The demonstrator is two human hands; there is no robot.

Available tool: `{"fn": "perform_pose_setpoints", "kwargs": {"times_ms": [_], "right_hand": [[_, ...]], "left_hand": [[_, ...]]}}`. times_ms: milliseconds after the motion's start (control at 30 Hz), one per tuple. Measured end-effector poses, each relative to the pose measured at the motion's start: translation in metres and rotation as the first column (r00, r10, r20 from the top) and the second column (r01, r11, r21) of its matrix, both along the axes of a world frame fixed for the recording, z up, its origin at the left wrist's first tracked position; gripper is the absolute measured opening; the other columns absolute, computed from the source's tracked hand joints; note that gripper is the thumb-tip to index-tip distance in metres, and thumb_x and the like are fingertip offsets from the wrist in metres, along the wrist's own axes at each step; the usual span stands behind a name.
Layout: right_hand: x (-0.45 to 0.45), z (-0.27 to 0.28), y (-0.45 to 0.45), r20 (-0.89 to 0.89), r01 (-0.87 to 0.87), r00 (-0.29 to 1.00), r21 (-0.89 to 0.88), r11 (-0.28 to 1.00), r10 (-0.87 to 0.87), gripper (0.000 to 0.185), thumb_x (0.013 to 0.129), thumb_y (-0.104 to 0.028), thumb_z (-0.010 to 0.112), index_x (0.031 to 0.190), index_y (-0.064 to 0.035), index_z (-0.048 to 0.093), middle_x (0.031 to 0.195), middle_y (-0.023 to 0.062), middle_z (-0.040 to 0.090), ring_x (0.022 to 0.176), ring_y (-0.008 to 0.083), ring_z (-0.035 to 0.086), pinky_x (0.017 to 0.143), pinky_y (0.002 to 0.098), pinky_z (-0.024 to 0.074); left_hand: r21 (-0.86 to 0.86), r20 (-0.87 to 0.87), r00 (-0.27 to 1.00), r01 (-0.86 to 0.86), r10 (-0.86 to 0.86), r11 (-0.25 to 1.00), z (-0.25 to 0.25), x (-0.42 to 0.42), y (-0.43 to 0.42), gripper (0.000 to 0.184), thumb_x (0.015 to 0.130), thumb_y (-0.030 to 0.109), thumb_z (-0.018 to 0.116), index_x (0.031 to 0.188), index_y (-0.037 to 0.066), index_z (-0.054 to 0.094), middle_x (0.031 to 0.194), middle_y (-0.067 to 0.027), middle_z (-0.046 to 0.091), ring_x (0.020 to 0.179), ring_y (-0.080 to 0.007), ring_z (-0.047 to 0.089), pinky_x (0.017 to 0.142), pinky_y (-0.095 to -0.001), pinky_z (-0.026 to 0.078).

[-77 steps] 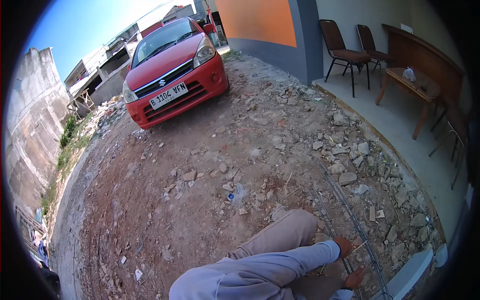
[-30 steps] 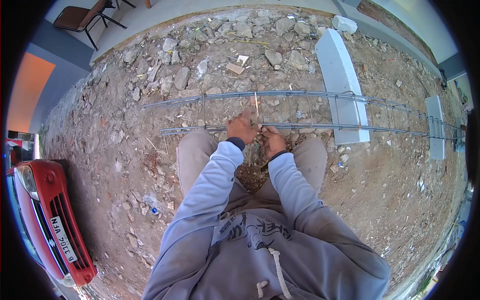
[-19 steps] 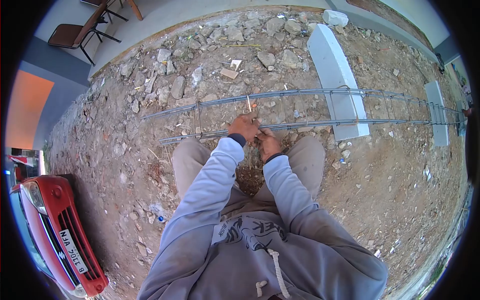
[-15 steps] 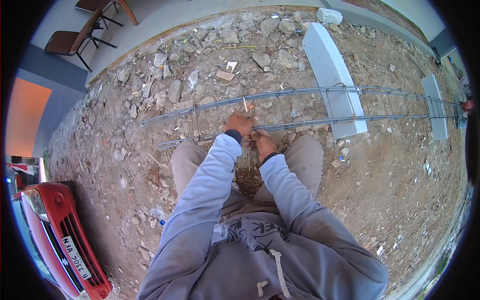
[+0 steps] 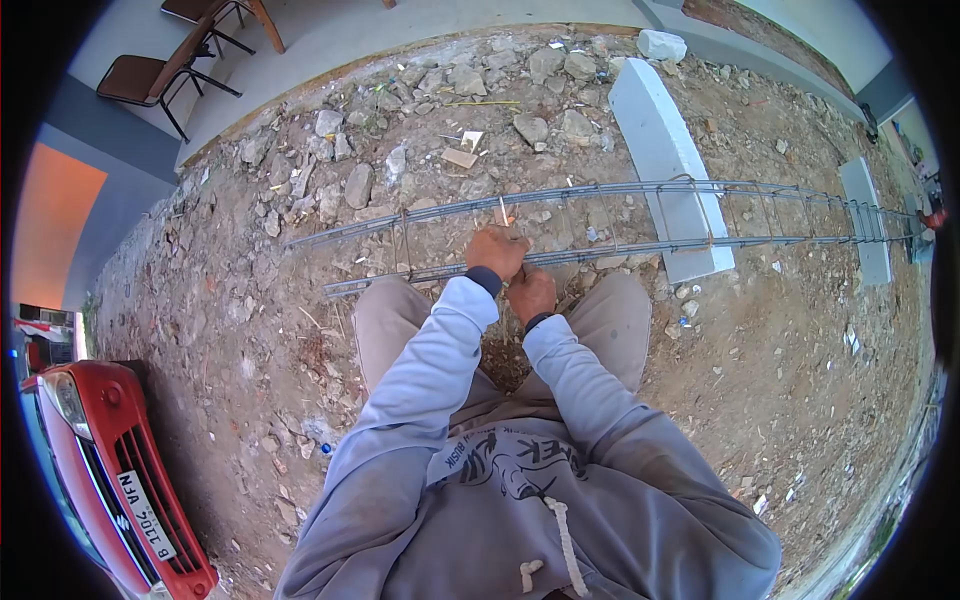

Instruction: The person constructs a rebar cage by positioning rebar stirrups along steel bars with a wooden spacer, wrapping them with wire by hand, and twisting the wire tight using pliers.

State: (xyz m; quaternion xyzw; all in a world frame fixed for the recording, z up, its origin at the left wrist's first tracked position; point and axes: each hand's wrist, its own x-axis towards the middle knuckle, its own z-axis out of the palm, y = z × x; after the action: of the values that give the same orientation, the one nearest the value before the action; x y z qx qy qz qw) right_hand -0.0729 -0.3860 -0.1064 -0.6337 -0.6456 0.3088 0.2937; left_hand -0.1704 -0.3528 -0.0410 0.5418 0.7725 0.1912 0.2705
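Observation:
A long cage of thin steel bars (image 5: 640, 188) with square stirrups runs from left of centre to the far right. My left hand (image 5: 497, 250) is closed at its near bars, fingers curled, and what it grips is too small to make out. Right beside it, slightly lower, my right hand (image 5: 532, 294) is also closed against the near bar; its fingertips are hidden. A pale stirrup side (image 5: 503, 210) stands above my left hand, between the two lines of bars. The cage rests on a light grey block (image 5: 670, 160) right of my hands.
A second grey block (image 5: 868, 220) lies under the cage's far right part. Stones (image 5: 358, 186) and rubble cover the ground beyond the cage. A red car (image 5: 130, 470) stands at the lower left, brown chairs (image 5: 135, 78) at the upper left. My knees are bent below the bars.
The view has swung from the car down to my hands and the cage. Since a second ago, my fingers have drawn in from a looser pose to closed fists beside each other.

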Motion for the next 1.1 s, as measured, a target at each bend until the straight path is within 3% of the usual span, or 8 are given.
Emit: {"fn": "perform_pose_setpoints", "kwargs": {"times_ms": [100, 333, 433, 533, 733, 933, 1033, 1100], "right_hand": [[0.002, 0.012, 0.000, 0.056, -0.043, 0.997, -0.040, 0.998, 0.045, 0.020, 0.083, -0.018, 0.053, 0.080, -0.0033, 0.066, 0.080, 0.0245, 0.063, 0.079, 0.0425, 0.061, 0.070, 0.0496, 0.0483], [0.009, 0.028, 0.013, 0.192, -0.179, 0.962, -0.093, 0.979, 0.194, 0.026, 0.083, -0.023, 0.052, 0.079, -0.0020, 0.066, 0.082, 0.0251, 0.063, 0.079, 0.0426, 0.061, 0.073, 0.0496, 0.0489], [0.011, 0.023, 0.021, 0.235, -0.211, 0.944, -0.103, 0.972, 0.229, 0.027, 0.082, -0.023, 0.052, 0.079, -0.0010, 0.066, 0.083, 0.0253, 0.063, 0.082, 0.0423, 0.061, 0.076, 0.0477, 0.0492], [0.011, 0.031, 0.027, 0.271, -0.227, 0.920, -0.222, 0.948, 0.284, 0.026, 0.075, -0.021, 0.057, 0.084, 0.0017, 0.067, 0.091, 0.0251, 0.065, 0.089, 0.0404, 0.062, 0.081, 0.0461, 0.0496], [0.016, 0.027, 0.040, 0.365, -0.274, 0.857, -0.274, 0.922, 0.363, 0.030, 0.083, -0.026, 0.054, 0.085, 0.0003, 0.068, 0.093, 0.0264, 0.063, 0.091, 0.0402, 0.061, 0.081, 0.0457, 0.0474], [0.013, 0.046, 0.050, 0.415, -0.426, 0.736, -0.331, 0.842, 0.535, 0.038, 0.087, -0.033, 0.051, 0.087, 0.0020, 0.068, 0.098, 0.0264, 0.063, 0.095, 0.0403, 0.061, 0.086, 0.0437, 0.0471], [0.011, 0.032, 0.061, 0.287, -0.242, 0.847, -0.539, 0.806, 0.447, 0.042, 0.088, -0.035, 0.050, 0.088, 0.0027, 0.068, 0.098, 0.0265, 0.063, 0.095, 0.0403, 0.060, 0.085, 0.0441, 0.0472], [0.009, 0.040, 0.058, 0.333, -0.263, 0.799, -0.556, 0.788, 0.502, 0.042, 0.087, -0.035, 0.050, 0.088, 0.0035, 0.068, 0.097, 0.0269, 0.063, 0.095, 0.0402, 0.060, 0.086, 0.0439, 0.0472]], "left_hand": [[0.079, 0.095, 0.992, 0.072, -0.079, 0.994, -0.003, -0.006, -0.016, 0.028, 0.080, 0.036, 0.064, 0.079, 0.009, 0.072, 0.071, -0.0141, 0.066, 0.067, -0.0304, 0.064, 0.065, -0.0390, 0.050], [0.318, 0.307, 0.932, -0.291, 0.192, 0.902, -0.026, 0.005, -0.068, 0.023, 0.081, 0.025, 0.066, 0.080, 0.002, 0.069, 0.066, -0.0152, 0.063, 0.058, -0.0212, 0.057, 0.058, -0.0351, 0.044], [0.178, 0.572, 0.772, -0.448, 0.278, 0.876, -0.035, 0.008, -0.075, 0.025, 0.082, 0.025, 0.067, 0.084, 0.001, 0.070, 0.070, -0.0100, 0.066, 0.063, -0.0155, 0.055, 0.062, -0.0321, 0.044], [-0.022, 0.823, 0.434, -0.621, 0.367, 0.784, -0.072, 0.015, -0.073, 0.027, 0.082, 0.024, 0.068, 0.090, -0.001, 0.070, 0.080, -0.0048, 0.067, 0.071, -0.0113, 0.052, 0.067, -0.0283, 0.042], [-0.182, 0.855, 0.221, -0.721, 0.470, 0.669, -0.112, 0.021, -0.058, 0.024, 0.082, 0.021, 0.070, 0.092, 0.000, 0.068, 0.083, -0.0011, 0.064, 0.074, -0.0102, 0.051, 0.066, -0.0257, 0.040], [-0.104, 0.786, 0.434, -0.609, 0.440, 0.786, -0.116, 0.011, -0.056, 0.018, 0.083, 0.019, 0.068, 0.086, 0.001, 0.068, 0.074, 0.0022, 0.059, 0.067, -0.0086, 0.046, 0.061, -0.0256, 0.038], [-0.138, 0.835, 0.358, -0.597, 0.417, 0.790, -0.083, 0.011, -0.064, 0.016, 0.083, 0.018, 0.067, 0.084, 0.002, 0.068, 0.070, 0.0022, 0.057, 0.066, -0.0082, 0.045, 0.060, -0.0259, 0.037], [0.008, 0.743, 0.553, -0.572, 0.378, 0.820, -0.093, 0.009, -0.067, 0.021, 0.085, 0.019, 0.065, 0.089, -0.001, 0.067, 0.071, -0.0011, 0.058, 0.068, -0.0110, 0.048, 0.064, -0.0275, 0.040]]}}
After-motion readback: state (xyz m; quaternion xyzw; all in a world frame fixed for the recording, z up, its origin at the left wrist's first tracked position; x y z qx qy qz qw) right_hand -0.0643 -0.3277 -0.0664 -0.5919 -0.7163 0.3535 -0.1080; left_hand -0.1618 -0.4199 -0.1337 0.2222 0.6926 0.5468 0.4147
